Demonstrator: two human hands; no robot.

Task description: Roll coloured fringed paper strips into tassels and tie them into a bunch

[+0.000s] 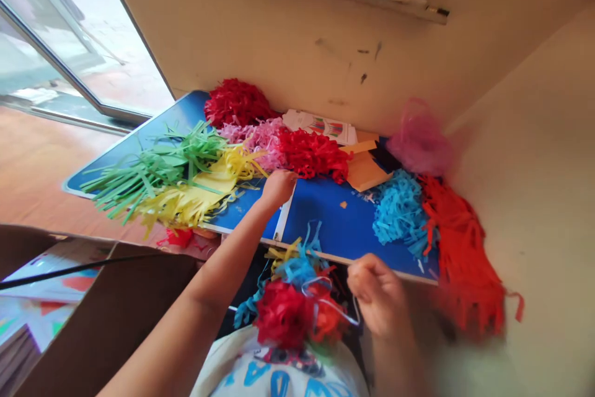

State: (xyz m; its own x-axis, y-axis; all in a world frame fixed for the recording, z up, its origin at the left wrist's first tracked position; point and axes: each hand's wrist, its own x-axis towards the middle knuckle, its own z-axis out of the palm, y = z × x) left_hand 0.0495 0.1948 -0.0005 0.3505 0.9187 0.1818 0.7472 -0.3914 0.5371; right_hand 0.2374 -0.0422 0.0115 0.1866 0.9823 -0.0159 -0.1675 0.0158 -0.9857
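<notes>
My left hand (279, 188) is over the blue table (320, 214), closed beside the red fringed paper (313, 155); whatever its fingers pinch is too small to make out. Low at the right of my lap, my right hand (374, 288) is closed near a thin white string (354, 313) that loops toward the paper tassels. Those tassels lie on my lap: a dark red bunch (284, 314), an orange-red one (328, 316) and a blue one (300, 270). Yellow fringe (281, 257) shows behind them.
Green (162, 165) and yellow fringed paper (199, 196) cover the table's left side. Pink fringe (260, 137), an orange envelope (367, 171) and blue fringe (400, 208) lie further right. Red-orange fringe (465, 254) hangs over the right edge. An open cardboard box (116, 322) stands at lower left.
</notes>
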